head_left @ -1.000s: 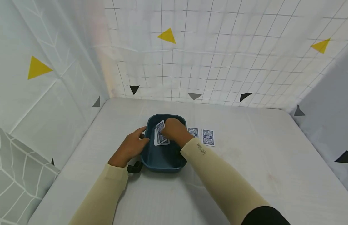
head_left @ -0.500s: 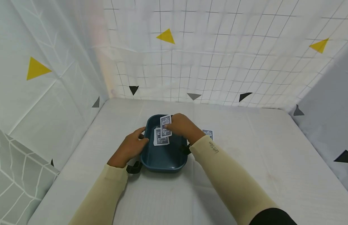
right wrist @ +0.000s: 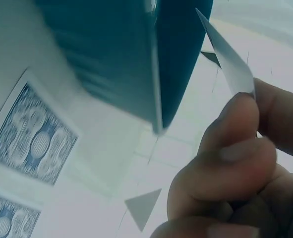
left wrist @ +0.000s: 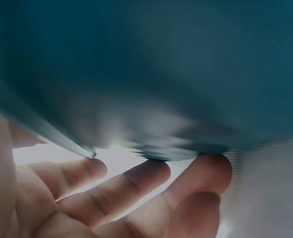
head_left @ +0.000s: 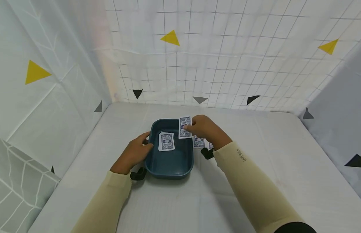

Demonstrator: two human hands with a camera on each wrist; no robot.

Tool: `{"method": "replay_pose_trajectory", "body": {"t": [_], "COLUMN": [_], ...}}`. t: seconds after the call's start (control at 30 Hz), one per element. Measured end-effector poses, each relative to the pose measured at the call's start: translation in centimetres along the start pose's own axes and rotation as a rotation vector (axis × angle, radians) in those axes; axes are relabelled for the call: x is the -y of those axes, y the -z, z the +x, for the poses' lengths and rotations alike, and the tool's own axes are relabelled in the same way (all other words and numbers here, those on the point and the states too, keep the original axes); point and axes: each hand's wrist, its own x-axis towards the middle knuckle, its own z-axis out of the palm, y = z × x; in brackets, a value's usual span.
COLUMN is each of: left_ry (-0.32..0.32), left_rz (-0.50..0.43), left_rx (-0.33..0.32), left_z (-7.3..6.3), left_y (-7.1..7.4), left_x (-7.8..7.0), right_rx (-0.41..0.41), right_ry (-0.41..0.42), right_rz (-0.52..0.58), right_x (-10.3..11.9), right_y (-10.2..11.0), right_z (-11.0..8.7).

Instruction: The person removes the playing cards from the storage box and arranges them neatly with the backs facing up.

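My right hand [head_left: 205, 127] pinches a blue-backed playing card [head_left: 184, 122] between thumb and fingers, over the right rim of the dark teal tray [head_left: 169, 168]. The right wrist view shows this card nearly edge-on, with the tray's wall beside it. Inside the tray, toward its left side, lies a small face-down pile of cards [head_left: 166, 141]. My left hand [head_left: 133, 153] rests against the tray's left edge. From the left wrist, its fingertips [left wrist: 213, 171] touch the outer wall. On the table right of the tray lie two face-down cards [right wrist: 39, 136], partly hidden by my right hand in the head view.
A white cloth covers the table [head_left: 241, 181]. Behind it hangs a white sheet [head_left: 227, 58] with a grid and taped triangles. Black camera mounts [head_left: 138, 174] sit at both wrists, the left one close to the tray's side.
My right hand has carried the card from above the pile rightward and up to the tray's right rim. More of the pile shows. The left hand and tray have stayed in place.
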Motion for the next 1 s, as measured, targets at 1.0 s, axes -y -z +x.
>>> {"method": "replay_pose_trajectory", "body": {"t": [1.0], "left_ry": [0.012], "left_rz": [0.008], "left_rx": [0.017], "left_z": [-0.2], "left_y": [0.1], "left_x": [-0.3], "right_rx": [-0.007], "right_ry": [-0.173], "right_rz": [0.194], "right_x": [-11.2], "right_y": [4.7], "right_z": [-3.2]}}
